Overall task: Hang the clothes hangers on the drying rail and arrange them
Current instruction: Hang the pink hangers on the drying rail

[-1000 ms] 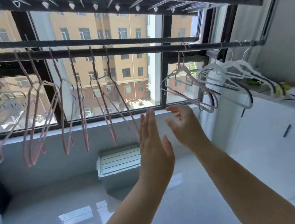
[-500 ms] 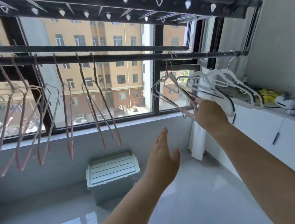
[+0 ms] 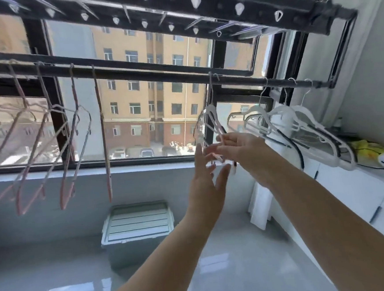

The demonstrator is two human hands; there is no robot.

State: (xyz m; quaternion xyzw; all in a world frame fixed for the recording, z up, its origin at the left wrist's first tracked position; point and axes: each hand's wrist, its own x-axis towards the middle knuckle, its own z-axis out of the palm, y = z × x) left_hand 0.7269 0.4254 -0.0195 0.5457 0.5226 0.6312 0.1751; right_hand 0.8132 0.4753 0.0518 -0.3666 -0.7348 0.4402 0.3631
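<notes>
Pink hangers (image 3: 78,140) dangle in a loose row from the left stretch of the dark drying rail (image 3: 153,76), tilted at varied angles. Well apart from them, at the rail's right end, a bunch of white hangers (image 3: 299,123) sits crowded together, overlapping one another above the white counter (image 3: 350,185). Between the two groups a pale hanger (image 3: 211,114) is hooked on the rail by itself, in front of the window frame; motion blur hides whether a second one hangs behind it.

Both arms are raised to this hanger. The right hand (image 3: 244,150) is at its lower arm, its fingers (image 3: 226,138) stretched leftward along the bar. Because of the blur, it is impossible to say whether they pinch the bar or only touch it. The left hand (image 3: 206,185) is just below, palm turned inward, its fingers (image 3: 200,158) straight and spread with the thumb apart; it holds nothing, and its fingertips come close to the hanger's bottom end.

Above the rail runs an upper rack (image 3: 176,11) dotted with small pale clips. A pale green storage box (image 3: 137,223) with its lid on stands on the glossy floor (image 3: 59,282) under the window.
</notes>
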